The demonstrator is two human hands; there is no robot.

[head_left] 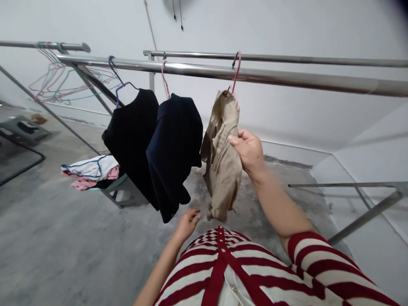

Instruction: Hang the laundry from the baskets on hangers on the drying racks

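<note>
A beige shirt (222, 161) hangs on a pink hanger (236, 70) from the steel rail (287, 78). My right hand (248, 151) is closed on the shirt's right side at mid height. My left hand (188, 221) hovers low, near the shirt's bottom hem, fingers loosely curled and holding nothing. To the left on the same rail hang a navy garment (175, 153) on a pink hanger and a black garment (132, 136) on a purple hanger (116, 80).
A second steel rail (287, 58) runs behind the first. Several bare wire hangers (54, 80) hang at the far left. A grey stool (121, 193) holds a pile of white and pink clothes (91, 170). Another stool (22, 127) stands far left. Concrete floor, white walls.
</note>
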